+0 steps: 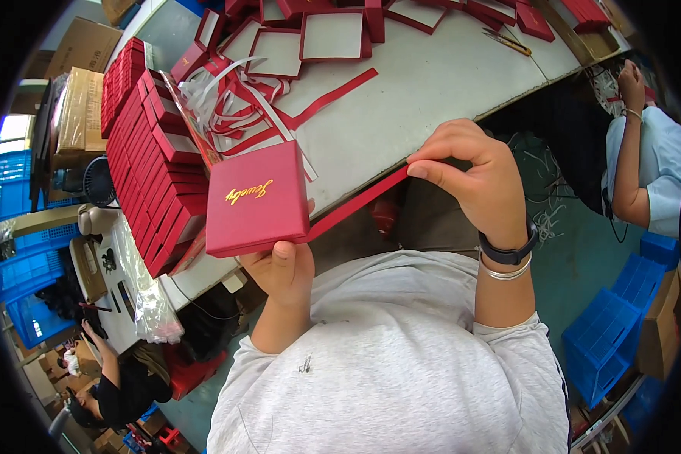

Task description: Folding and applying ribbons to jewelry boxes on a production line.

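Observation:
A square red jewelry box (253,198) with gold lettering on its lid is held up before my body by my left hand (286,268), the thumb at its near edge and the other fingers mostly hidden beneath. From the box's right side a red ribbon (359,203) runs taut up to the right. My right hand (461,163) pinches the far end of that ribbon between thumb and fingertips. Behind the box lies a tangle of red and white ribbons (231,102) on the white table (401,91).
Stacked red boxes (155,181) line the table's left side. Open red box parts (333,36) crowd the far edge, with yellow-handled scissors (509,41) at far right. Blue crates (605,333) stand on the floor at right. Other people sit at right (647,163) and lower left (121,386).

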A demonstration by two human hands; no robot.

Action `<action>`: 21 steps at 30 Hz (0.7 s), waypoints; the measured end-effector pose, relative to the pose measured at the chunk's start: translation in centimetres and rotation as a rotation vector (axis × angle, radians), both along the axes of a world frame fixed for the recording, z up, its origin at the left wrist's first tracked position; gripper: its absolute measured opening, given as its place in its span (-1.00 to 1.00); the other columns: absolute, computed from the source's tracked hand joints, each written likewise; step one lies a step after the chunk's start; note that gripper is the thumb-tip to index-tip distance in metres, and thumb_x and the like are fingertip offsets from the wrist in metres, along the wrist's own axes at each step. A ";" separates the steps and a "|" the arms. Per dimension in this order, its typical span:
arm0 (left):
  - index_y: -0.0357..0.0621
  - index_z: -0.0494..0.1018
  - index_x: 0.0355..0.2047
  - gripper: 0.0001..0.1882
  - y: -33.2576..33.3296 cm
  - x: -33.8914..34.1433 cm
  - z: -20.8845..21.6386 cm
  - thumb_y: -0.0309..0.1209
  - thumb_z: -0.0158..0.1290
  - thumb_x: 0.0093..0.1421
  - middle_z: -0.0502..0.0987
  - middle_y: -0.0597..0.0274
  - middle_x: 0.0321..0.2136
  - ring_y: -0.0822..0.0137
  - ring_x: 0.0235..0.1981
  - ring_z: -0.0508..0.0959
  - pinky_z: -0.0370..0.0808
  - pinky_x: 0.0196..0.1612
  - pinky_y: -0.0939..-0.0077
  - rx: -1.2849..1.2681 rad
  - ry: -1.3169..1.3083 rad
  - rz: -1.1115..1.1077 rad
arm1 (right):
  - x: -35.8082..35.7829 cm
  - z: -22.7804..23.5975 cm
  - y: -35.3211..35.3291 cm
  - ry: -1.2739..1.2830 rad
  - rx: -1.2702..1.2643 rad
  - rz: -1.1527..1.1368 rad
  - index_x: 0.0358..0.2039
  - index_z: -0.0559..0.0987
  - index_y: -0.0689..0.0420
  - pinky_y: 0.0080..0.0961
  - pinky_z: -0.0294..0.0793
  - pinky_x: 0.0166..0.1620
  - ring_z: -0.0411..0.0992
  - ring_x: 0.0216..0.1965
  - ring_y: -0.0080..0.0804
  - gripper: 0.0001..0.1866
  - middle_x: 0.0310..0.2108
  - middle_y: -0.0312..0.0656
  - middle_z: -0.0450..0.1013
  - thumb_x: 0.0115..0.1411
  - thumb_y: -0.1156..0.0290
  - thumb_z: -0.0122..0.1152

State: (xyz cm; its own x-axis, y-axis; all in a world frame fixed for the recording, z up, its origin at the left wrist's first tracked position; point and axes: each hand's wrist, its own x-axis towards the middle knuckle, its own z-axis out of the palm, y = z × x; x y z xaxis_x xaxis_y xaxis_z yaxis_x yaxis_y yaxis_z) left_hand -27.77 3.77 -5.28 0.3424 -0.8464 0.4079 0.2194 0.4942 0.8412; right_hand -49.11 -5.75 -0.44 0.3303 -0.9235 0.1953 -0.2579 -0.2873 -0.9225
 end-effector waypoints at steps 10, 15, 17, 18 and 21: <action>-0.14 0.31 -0.01 -0.54 0.0 -1.0 0.0 -0.06 -0.23 0.29 0.53 0.12 -0.19 0.19 -0.32 0.59 0.56 -0.31 0.30 0.203 0.497 -0.213 | 0.8 -0.5 -1.1 0.073 0.082 -0.048 -0.47 0.62 0.13 -0.51 0.35 -0.31 0.37 -0.38 -0.39 -0.84 -0.55 -0.23 0.47 0.00 0.32 0.25; -0.12 0.33 -0.01 -0.55 -0.5 -1.5 0.7 -0.06 -0.24 0.29 0.53 0.15 -0.18 0.24 -0.29 0.58 0.57 -0.31 0.29 0.188 0.598 -0.360 | 1.2 -0.7 -1.3 0.070 0.098 -0.030 -0.47 0.62 0.12 -0.48 0.35 -0.27 0.36 -0.34 -0.37 -0.82 -0.52 -0.23 0.49 0.01 0.28 0.23; -0.11 0.33 -0.01 -0.55 -0.6 -1.4 0.6 -0.06 -0.23 0.29 0.53 0.14 -0.19 0.25 -0.28 0.58 0.57 -0.32 0.29 0.185 0.603 -0.405 | 1.3 -0.7 -1.4 0.085 0.098 -0.026 -0.47 0.62 0.12 -0.48 0.35 -0.26 0.36 -0.33 -0.37 -0.82 -0.51 -0.23 0.50 0.01 0.27 0.23; -0.11 0.34 -0.01 -0.55 -0.6 -1.4 0.6 -0.06 -0.23 0.29 0.53 0.15 -0.19 0.25 -0.28 0.58 0.57 -0.32 0.30 0.175 0.599 -0.438 | 1.4 -0.9 -1.5 0.079 0.104 -0.016 -0.47 0.62 0.12 -0.47 0.35 -0.25 0.36 -0.32 -0.36 -0.81 -0.51 -0.24 0.50 0.01 0.27 0.23; -0.10 0.35 -0.01 -0.55 -0.6 -1.5 0.5 -0.05 -0.22 0.29 0.53 0.15 -0.20 0.27 -0.31 0.57 0.56 -0.34 0.31 0.182 0.607 -0.454 | 1.6 -1.3 -1.5 0.072 0.109 0.002 -0.47 0.62 0.12 -0.46 0.35 -0.22 0.35 -0.30 -0.35 -0.81 -0.50 -0.24 0.50 0.01 0.27 0.24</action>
State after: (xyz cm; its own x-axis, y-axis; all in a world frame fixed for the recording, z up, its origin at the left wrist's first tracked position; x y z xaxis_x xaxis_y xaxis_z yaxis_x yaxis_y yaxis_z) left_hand -29.24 3.18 -4.81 0.0651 -0.9928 0.1008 0.8149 0.1113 0.5689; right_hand -47.55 -7.30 -1.78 0.3416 -0.9373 0.0699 -0.3237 -0.1871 -0.9275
